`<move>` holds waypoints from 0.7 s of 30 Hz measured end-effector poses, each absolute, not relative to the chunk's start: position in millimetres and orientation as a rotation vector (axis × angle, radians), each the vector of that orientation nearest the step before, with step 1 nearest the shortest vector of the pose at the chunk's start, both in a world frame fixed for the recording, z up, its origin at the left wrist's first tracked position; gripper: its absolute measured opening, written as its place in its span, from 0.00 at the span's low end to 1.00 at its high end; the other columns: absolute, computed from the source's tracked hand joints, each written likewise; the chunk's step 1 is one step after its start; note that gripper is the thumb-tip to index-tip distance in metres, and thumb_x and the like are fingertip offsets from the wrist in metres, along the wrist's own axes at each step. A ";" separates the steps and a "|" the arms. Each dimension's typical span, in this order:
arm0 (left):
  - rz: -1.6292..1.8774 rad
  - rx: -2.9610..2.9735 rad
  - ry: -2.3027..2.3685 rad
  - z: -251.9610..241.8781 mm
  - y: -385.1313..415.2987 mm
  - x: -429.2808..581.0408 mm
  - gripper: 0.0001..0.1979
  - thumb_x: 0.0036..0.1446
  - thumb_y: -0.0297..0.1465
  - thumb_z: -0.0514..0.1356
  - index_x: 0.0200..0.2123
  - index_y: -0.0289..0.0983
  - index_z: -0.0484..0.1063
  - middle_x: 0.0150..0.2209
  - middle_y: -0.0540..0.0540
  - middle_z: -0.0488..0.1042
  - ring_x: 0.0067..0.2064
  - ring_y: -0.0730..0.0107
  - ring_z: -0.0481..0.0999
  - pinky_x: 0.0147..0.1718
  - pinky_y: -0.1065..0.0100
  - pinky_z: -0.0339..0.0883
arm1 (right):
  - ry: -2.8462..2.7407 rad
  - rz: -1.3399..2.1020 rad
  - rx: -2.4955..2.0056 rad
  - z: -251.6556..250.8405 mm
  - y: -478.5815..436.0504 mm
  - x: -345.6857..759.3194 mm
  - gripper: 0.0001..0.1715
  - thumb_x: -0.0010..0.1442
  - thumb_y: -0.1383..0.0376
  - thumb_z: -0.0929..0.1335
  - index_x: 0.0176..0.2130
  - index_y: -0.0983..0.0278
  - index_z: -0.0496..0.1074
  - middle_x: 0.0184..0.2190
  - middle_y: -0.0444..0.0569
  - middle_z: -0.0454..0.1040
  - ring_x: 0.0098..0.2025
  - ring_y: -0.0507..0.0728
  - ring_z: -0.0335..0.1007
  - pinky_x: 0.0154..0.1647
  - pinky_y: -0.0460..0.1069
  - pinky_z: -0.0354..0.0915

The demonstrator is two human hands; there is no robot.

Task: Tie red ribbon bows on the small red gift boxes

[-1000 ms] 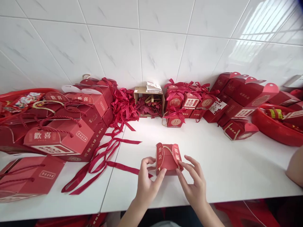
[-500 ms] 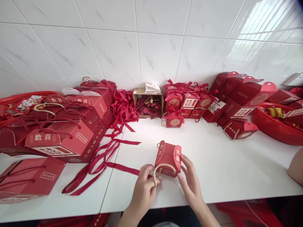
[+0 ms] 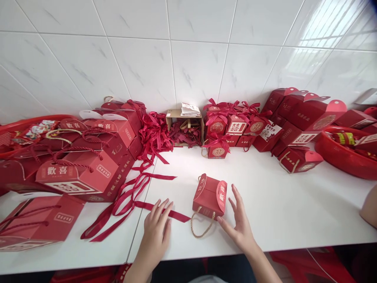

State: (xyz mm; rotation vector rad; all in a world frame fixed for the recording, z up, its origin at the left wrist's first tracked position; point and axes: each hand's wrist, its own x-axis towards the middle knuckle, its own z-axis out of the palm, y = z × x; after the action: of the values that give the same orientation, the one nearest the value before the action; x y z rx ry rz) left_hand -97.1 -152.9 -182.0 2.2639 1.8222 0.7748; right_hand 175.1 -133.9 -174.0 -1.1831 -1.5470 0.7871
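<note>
A small red gift box (image 3: 209,193) with gold lettering lies on the white table in front of me. Its twisted rope handle (image 3: 202,236) hangs down onto the tabletop at the near side. My right hand (image 3: 242,228) is beside the box's right end with fingers spread; the thumb tip is at the box's lower corner, and I cannot tell whether it touches. To the left, my left hand (image 3: 156,230) is open, its fingertips over a loose dark red ribbon (image 3: 180,216). Whether those fingers press on the ribbon cannot be made out.
Larger red boxes with cord handles (image 3: 79,169) crowd the left. Along the wall stand a ribbon heap (image 3: 156,133), an open carton (image 3: 169,118) and bow-tied boxes (image 3: 217,151). More red boxes (image 3: 303,114) and a red basin (image 3: 330,153) are right; another person's arm (image 3: 369,206) shows.
My left hand has let go of the box's rope handle and moved left to the ribbon. The handle has dropped forward, and my right hand has opened slightly away from the box.
</note>
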 end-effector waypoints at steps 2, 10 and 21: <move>0.664 2.287 1.829 -180.9 -146.2 -96.8 0.22 0.59 0.28 0.52 0.57 0.45 0.65 0.59 0.42 0.67 0.63 0.46 0.59 0.53 0.43 0.61 | -1.624 0.725 -1.157 -171.7 -129.5 178.7 0.47 0.60 0.60 0.67 0.67 0.53 0.36 0.70 0.51 0.32 0.70 0.66 0.28 0.65 0.69 0.44; 0.650 2.240 1.692 -156.4 -137.4 -98.9 0.07 0.56 0.27 0.52 0.28 0.41 0.67 0.43 0.44 0.77 0.55 0.50 0.70 0.54 0.41 0.54 | -1.752 0.827 -0.984 -162.1 -110.4 187.2 0.50 0.59 0.60 0.67 0.68 0.54 0.34 0.70 0.51 0.33 0.70 0.65 0.31 0.66 0.67 0.44; 0.996 1.288 1.188 -105.6 -123.6 -60.7 0.06 0.59 0.35 0.55 0.38 0.40 0.65 0.30 0.49 0.73 0.30 0.68 0.77 0.38 0.63 0.71 | -1.841 1.082 -0.888 -148.9 -99.7 204.8 0.50 0.60 0.60 0.68 0.68 0.51 0.35 0.70 0.51 0.37 0.69 0.61 0.37 0.65 0.64 0.46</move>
State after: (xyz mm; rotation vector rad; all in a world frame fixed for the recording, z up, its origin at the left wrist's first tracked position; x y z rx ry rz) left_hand -60.7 -123.6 -105.6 1.2878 1.1881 0.9959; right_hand 204.8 -99.7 -148.9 -0.8877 -1.8406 1.0822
